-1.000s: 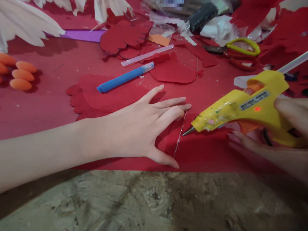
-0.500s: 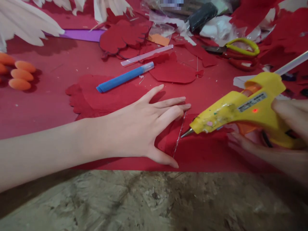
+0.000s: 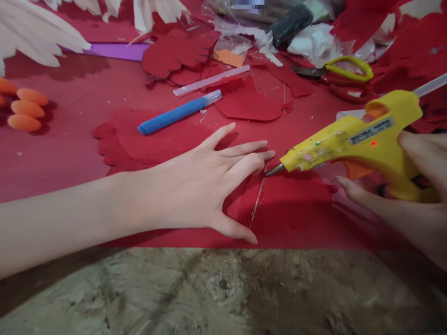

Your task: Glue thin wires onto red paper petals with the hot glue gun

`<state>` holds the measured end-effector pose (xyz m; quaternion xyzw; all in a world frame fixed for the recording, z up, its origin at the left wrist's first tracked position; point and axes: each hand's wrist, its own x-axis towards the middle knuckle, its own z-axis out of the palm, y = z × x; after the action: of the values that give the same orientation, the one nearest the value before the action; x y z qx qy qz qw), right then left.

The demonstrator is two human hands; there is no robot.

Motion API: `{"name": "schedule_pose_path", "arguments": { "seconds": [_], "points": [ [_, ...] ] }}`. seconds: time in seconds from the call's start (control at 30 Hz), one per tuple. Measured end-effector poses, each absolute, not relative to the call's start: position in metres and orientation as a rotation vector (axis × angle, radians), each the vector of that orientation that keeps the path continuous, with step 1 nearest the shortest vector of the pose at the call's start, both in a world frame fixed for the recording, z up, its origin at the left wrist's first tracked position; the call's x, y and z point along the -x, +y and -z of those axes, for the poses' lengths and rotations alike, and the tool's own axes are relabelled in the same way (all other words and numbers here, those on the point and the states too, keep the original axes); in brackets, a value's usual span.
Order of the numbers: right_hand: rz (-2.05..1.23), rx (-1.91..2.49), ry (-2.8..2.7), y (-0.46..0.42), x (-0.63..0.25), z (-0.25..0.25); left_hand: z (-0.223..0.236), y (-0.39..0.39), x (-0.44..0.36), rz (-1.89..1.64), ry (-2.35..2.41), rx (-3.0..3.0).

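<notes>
The left hand (image 3: 202, 190), fingers spread, presses red fabric (image 3: 244, 204); the right hand (image 3: 415, 200) curls its fingers around a yellow glue gun (image 3: 349, 139). Beyond lie a blue capped marker (image 3: 179, 111) and yellow-and-red-handled scissors (image 3: 349, 70).

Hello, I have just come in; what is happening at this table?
A person's right hand holds a yellow glue gun, its nozzle at the upper part of a thin line on red material. The left hand lies spread on the material, beside that line. A blue marker and scissors lie farther back.
</notes>
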<state>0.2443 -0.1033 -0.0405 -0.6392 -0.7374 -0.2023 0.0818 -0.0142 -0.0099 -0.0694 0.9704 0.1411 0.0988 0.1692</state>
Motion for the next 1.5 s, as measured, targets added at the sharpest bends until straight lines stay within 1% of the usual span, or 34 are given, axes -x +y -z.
{"name": "schedule_pose_path", "arguments": {
  "seconds": [0.3,0.47,0.57,0.77,0.93,1.1,1.3,1.4,1.5],
  "points": [
    [0.655,1.895,-2.194,-0.102,-0.243,0.04,0.068,-0.01,0.014,-0.338,0.405,-2.668],
    [0.785,1.64,-2.33,-0.108,-0.248,0.042,0.068,-0.01,0.014,-0.291,0.403,-2.726],
    [0.805,1.508,-2.395,-0.112,-0.248,0.044,0.068,-0.01,0.014,-0.285,0.397,-2.732],
    [0.852,1.551,-2.332,-0.106,-0.249,0.046,0.066,-0.01,0.015,-0.256,0.398,-2.731],
    [0.968,1.359,-2.36,-0.092,-0.252,0.048,0.066,-0.009,0.015,-0.266,0.38,-2.721],
    [0.946,1.48,-2.269,-0.09,-0.249,0.051,0.066,-0.008,0.016,-0.277,0.374,-2.706],
    [1.162,1.44,-2.143,-0.089,-0.253,0.047,0.062,-0.008,0.016,-0.231,0.389,-2.714],
    [1.07,1.574,-2.013,-0.083,-0.258,0.047,0.058,-0.009,0.016,-0.197,0.403,-2.719],
    [0.785,1.781,-1.896,-0.074,-0.266,0.049,0.055,-0.01,0.017,-0.179,0.415,-2.722]
  ]
}}
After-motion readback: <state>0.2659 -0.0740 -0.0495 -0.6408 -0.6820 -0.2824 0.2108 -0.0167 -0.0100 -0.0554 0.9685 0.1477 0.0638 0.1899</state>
